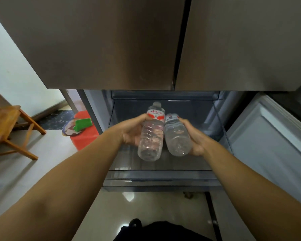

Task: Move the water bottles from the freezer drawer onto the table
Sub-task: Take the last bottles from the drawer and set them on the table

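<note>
Two clear plastic water bottles lie side by side over the open freezer drawer [161,176], bases toward me. The left bottle [151,136] has a red and white label; my left hand [131,132] grips its left side. The right bottle [176,136] has a white and blue label; my right hand [195,136] grips its right side. Both bottles touch each other in the middle. Whether they rest on the drawer floor or are lifted off it I cannot tell.
Closed brown fridge doors [111,40] hang above the drawer. An open lower door [271,140] stands to the right. A wooden chair [5,129] is on the left, and a red stool [84,134] with a green item lies by the fridge.
</note>
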`<state>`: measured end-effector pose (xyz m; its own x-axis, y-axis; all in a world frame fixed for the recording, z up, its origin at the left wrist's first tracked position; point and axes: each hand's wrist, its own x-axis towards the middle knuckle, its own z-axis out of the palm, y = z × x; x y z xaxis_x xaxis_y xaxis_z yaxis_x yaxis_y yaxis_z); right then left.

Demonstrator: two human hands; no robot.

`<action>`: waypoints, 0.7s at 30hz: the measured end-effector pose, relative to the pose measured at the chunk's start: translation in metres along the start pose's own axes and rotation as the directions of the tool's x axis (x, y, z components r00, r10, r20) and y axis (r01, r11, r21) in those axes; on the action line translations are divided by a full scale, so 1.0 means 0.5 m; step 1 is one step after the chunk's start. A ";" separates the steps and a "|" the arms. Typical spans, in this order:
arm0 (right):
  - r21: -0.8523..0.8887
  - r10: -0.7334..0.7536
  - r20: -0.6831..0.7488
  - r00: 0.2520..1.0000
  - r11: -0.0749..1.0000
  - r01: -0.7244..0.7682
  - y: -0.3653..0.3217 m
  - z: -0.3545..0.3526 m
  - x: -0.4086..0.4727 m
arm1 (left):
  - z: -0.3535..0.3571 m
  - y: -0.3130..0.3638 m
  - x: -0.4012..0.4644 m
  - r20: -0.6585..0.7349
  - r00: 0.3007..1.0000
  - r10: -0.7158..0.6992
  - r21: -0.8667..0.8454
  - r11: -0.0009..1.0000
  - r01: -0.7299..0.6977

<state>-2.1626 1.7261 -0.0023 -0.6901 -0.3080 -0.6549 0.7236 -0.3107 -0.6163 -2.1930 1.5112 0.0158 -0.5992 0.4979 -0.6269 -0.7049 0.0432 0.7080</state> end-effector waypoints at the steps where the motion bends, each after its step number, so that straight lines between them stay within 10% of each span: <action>1: 0.027 -0.024 0.019 1.000 0.999 0.024 0.001 -0.008 -0.014 | 0.016 0.000 -0.002 0.023 1.000 0.014 -0.032 0.999 -0.013; 13: 0.236 -0.324 -0.047 0.945 0.916 0.326 0.077 -0.120 -0.200 | 0.190 -0.020 0.046 0.428 0.904 -0.020 -0.053 0.997 0.047; 21: 0.108 -0.587 -0.488 0.646 0.694 0.712 0.242 -0.072 -0.316 | 0.294 -0.054 0.019 0.575 0.809 -0.118 0.286 0.956 -0.063</action>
<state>-1.9656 1.7696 0.0106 -0.8639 0.4222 -0.2748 0.0093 -0.5319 -0.8467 -2.1236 1.6421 0.0384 -0.1829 0.8963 -0.4041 -0.5277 0.2573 0.8095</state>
